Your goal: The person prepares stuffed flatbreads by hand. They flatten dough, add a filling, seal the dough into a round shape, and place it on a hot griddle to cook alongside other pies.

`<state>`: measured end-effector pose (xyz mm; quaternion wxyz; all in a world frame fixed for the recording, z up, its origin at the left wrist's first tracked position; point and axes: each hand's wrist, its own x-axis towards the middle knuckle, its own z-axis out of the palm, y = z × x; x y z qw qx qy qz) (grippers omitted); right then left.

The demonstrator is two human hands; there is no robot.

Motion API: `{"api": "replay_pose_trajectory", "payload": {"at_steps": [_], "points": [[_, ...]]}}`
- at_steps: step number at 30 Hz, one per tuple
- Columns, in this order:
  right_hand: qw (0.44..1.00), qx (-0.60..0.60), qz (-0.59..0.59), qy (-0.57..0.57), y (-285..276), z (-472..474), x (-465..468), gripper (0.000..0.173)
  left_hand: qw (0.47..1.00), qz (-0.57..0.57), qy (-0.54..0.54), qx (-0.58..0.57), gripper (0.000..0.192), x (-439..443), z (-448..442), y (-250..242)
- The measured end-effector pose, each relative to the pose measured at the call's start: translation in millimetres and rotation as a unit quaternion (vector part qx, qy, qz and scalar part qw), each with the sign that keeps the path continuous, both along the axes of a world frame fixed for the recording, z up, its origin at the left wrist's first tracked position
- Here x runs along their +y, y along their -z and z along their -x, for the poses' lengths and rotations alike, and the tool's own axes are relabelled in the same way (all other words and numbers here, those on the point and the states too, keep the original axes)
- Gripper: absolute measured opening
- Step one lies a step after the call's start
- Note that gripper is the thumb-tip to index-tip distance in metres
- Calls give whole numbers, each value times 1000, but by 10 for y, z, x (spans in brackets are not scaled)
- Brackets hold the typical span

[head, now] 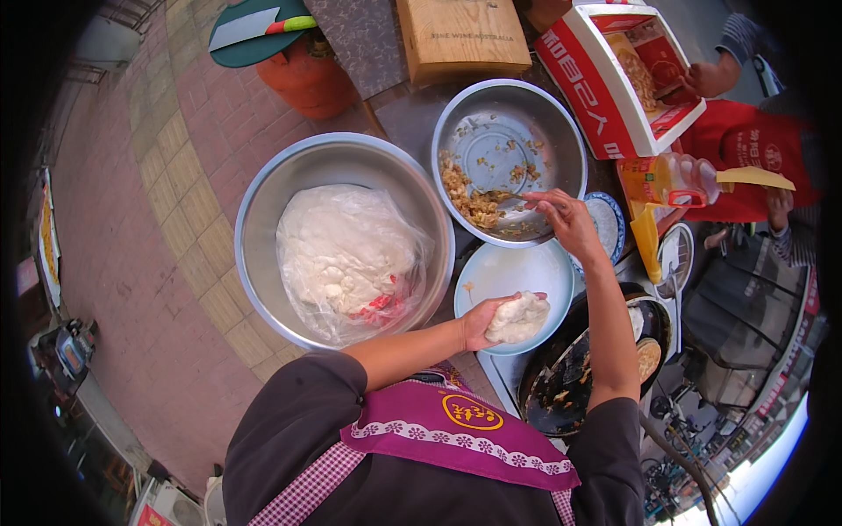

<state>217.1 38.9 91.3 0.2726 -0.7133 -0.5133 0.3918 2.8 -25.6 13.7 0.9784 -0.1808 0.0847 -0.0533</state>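
On the palm of my left hand (483,323) lies a flattened piece of dough (520,318), held over a pale blue-rimmed plate (480,279). My right hand (562,220) grips the handle of a metal spoon (505,196). The spoon's bowl rests in a chopped filling (475,209) heaped at the left side of a steel basin (572,135). To the left, a larger steel basin (253,230) holds a big mass of dough (335,250) under clear plastic film with red marks.
A black pan (552,411) with browned flatbread (648,358) sits at lower right. Beyond are an oil bottle (677,179), a red-and-white box (582,82) and a wooden box (464,33). A person in a red apron (730,158) stands at right. A knife (247,29) lies on a green lid over an orange-red container (306,79).
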Motion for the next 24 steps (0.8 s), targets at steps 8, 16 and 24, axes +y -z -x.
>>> {"api": "replay_pose_trajectory", "payload": {"at_steps": [8,16,24], "points": [[987,73,-37,137,82,255,-442,27,999,-36,-16,35,49,99,-19,-47],[894,313,53,317,80,403,-266,30,996,-45,-53,55,48,272,24,-206],[868,378,6,322,-19,121,-166,34,971,-52,-196,125,63,604,39,-430]]}}
